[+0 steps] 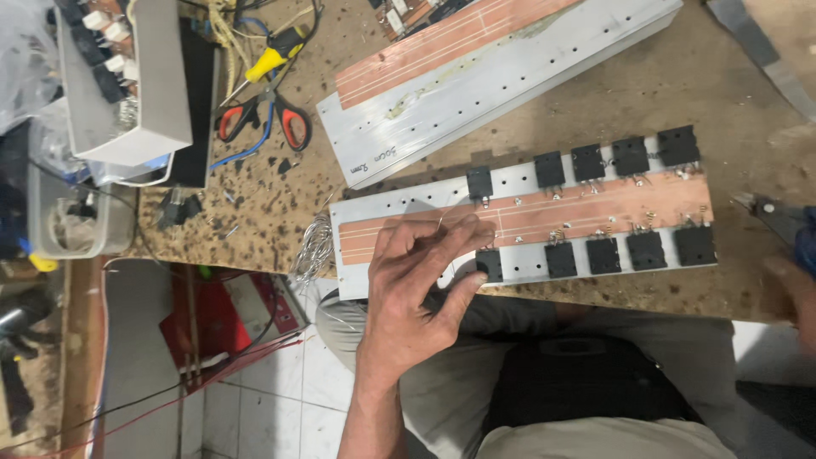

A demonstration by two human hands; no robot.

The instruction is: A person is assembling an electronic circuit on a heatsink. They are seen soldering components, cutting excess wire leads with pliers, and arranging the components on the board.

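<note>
- The left hand (421,285) rests over the near-left end of the long aluminium bar (408,200), fingers curled together, thumb and forefinger pinching a thin silvery wire (444,218) that sticks up at about 12 o'clock from the knuckles.
- The bar lies across the desk (255,212), with a copper strip board (595,212) down its middle and black transistors (646,251) in two rows, far and near edge.
- The right hand (795,280) is barely in view at 3 o'clock; I cannot tell whether it is spread or closed. Dark pliers (769,212) lie just beyond it.
- A bundle of bare wire pieces (314,246) lies at 9 o'clock of the left hand, at the bar's end.
- A second bar (510,85) lies at 12 o'clock, with red-handled scissors (263,119) and a yellow screwdriver (268,59) at 11 o'clock.
- By my judgement the step in hand is wiring a transistor lead to the copper strip; the next move calls for a steady pinch and fine aim at the lead beside the fingertips.
</note>
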